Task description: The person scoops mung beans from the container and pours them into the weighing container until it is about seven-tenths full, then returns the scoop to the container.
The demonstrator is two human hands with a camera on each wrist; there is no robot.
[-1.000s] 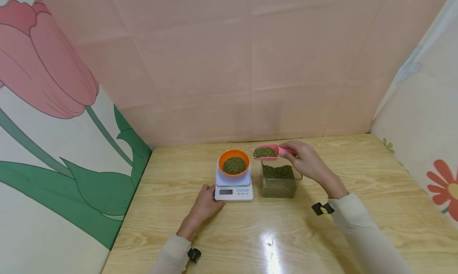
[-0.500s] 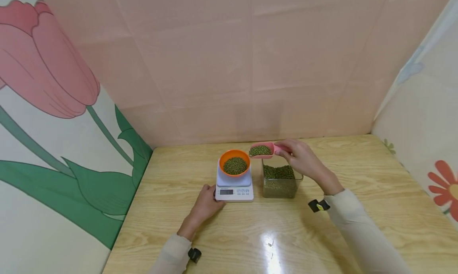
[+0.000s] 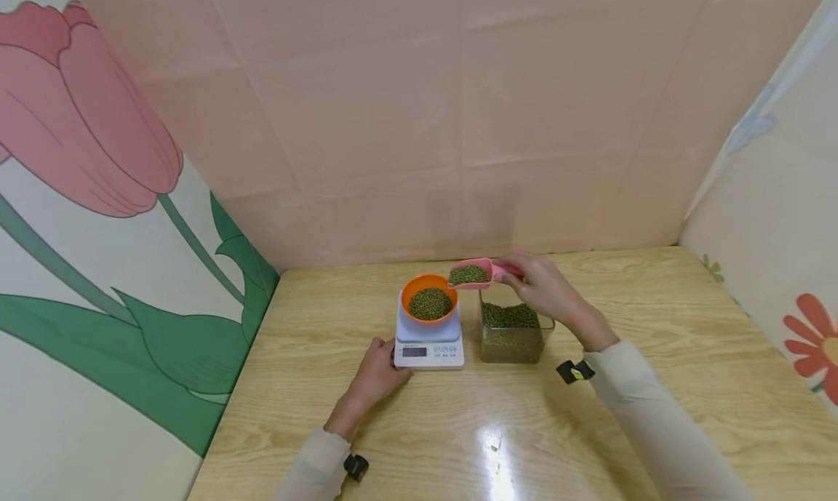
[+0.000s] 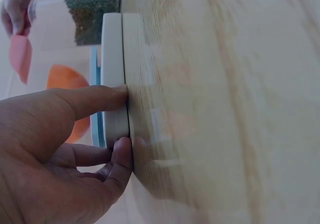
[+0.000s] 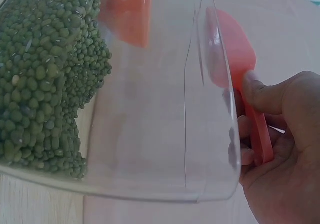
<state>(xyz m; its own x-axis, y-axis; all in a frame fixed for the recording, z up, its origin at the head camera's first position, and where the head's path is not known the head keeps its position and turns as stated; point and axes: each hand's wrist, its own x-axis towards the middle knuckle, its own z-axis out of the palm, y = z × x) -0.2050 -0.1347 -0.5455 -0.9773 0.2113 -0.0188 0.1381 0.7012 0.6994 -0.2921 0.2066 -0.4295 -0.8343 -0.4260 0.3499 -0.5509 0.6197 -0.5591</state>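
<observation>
My left hand (image 3: pixel 376 374) holds the near left corner of a white kitchen scale (image 3: pixel 452 361). In the left wrist view its thumb lies on the front edge and its fingers curl at the side. On the scale sits an orange bowl (image 3: pixel 428 321) with green mung beans (image 3: pixel 429 303) inside. My right hand (image 3: pixel 542 290) grips the handle of a pink scoop (image 3: pixel 486 286), level and loaded with beans, its tip at the bowl's right rim. In the right wrist view the scoop (image 5: pixel 235 48) shows behind the clear container's wall.
A clear container (image 3: pixel 512 348), partly filled with mung beans (image 5: pixel 45 83), stands just right of the scale, beneath my right hand. The wooden table (image 3: pixel 314 305) ends at a pink-covered wall (image 3: pixel 366 225) behind. Printed panels with flowers stand at left and right.
My right hand has moved left with the loaded scoop, from above the container to the bowl's right rim. My left hand and the scale have stayed in place.
</observation>
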